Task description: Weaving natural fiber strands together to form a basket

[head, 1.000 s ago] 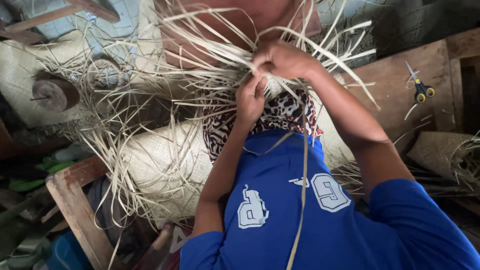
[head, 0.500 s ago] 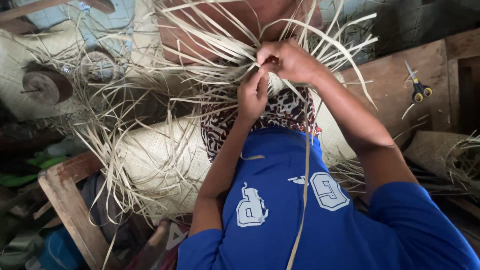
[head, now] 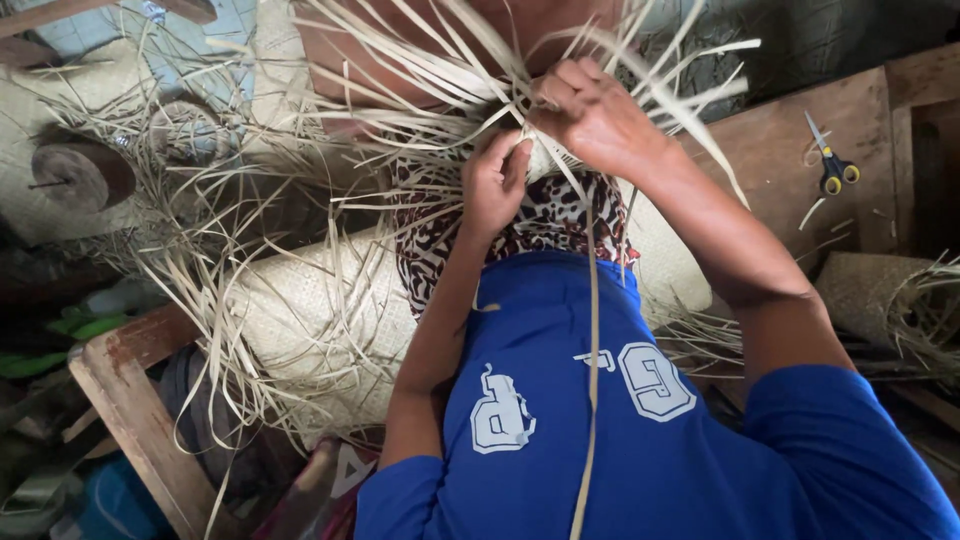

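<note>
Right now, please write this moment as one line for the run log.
left hand: pinching pale strips | right hand: gripping same strips | rolled woven mat: on lap | scissors: on wooden board, untouched

Both hands meet over a tangle of pale woven strips (head: 420, 90) held against the lap. The left hand (head: 495, 180) pinches a strip end with its fingers closed, and the right hand (head: 595, 115) closes its grip on the bundle just beside it — the two nearly touching. One long strip (head: 590, 380) hangs down across the blue shirt (head: 600, 440). A rolled woven mat (head: 300, 320) lies beneath, and yellow-handled scissors (head: 830, 165) rest on a wooden board (head: 780, 170) — well apart.
</note>
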